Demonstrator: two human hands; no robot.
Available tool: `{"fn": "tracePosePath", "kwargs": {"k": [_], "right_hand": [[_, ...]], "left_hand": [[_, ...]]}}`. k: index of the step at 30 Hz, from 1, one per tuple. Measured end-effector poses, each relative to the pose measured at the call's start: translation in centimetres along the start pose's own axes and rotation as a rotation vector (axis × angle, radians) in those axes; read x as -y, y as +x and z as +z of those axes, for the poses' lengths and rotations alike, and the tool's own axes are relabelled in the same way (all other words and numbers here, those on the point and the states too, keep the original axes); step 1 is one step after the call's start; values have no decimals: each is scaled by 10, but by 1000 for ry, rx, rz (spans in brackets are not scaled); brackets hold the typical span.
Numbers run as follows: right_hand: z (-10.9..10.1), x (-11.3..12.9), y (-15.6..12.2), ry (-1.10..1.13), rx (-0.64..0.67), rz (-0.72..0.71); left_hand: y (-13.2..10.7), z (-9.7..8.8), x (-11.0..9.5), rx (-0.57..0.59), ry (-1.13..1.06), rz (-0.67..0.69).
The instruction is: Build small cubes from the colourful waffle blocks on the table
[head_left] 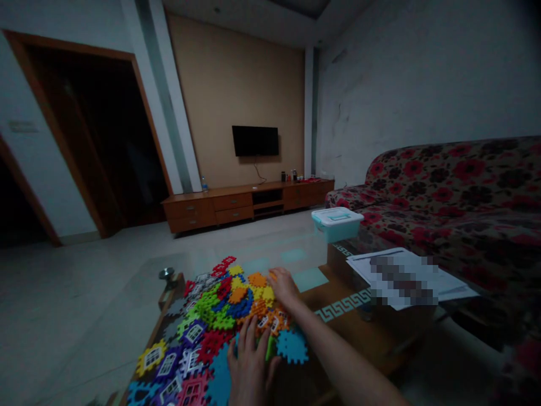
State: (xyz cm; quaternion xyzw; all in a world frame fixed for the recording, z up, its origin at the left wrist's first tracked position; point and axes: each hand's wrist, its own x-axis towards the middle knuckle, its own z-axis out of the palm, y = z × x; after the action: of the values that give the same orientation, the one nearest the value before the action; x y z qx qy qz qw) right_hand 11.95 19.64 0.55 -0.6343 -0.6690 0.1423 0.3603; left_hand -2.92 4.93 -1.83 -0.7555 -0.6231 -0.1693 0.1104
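Where tiles lie heaped, both hands rest palm-down.

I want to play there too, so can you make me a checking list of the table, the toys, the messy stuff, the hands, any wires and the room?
Surface: glass-topped table with a patterned border, in dim light.
Job's things: pile of colourful plastic tiles on the table's near left part.
Clutter: papers, lidded plastic box, small metal object at the far left corner.
Grippers: left hand lies flat on the tiles; right hand rests on orange ones farther back, grip unclear.
Cables: one cable hangs below the wall television.
Surroundings: flowered sofa at right, low wooden cabinet, dark doorway.
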Motion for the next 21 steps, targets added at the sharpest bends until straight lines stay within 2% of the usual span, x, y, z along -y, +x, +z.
{"fn": "tracePosePath", "kwargs": {"k": [4, 11, 14, 17, 21], "right_hand": [[7, 0, -14, 17, 74, 48], [15, 27, -28, 114, 292, -185], [-1, 29, -32, 89, 347, -203], [-31, 20, -44, -7, 361, -154], [-64, 11, -77, -164, 438, -72]], "left_hand": [[-3, -3, 9, 46, -39, -70], [-1, -10, 23, 140, 114, -208], [2, -15, 37, 134, 135, -240], [3, -18, 49, 114, 162, -293], [3, -20, 46, 38, 155, -297]]}}
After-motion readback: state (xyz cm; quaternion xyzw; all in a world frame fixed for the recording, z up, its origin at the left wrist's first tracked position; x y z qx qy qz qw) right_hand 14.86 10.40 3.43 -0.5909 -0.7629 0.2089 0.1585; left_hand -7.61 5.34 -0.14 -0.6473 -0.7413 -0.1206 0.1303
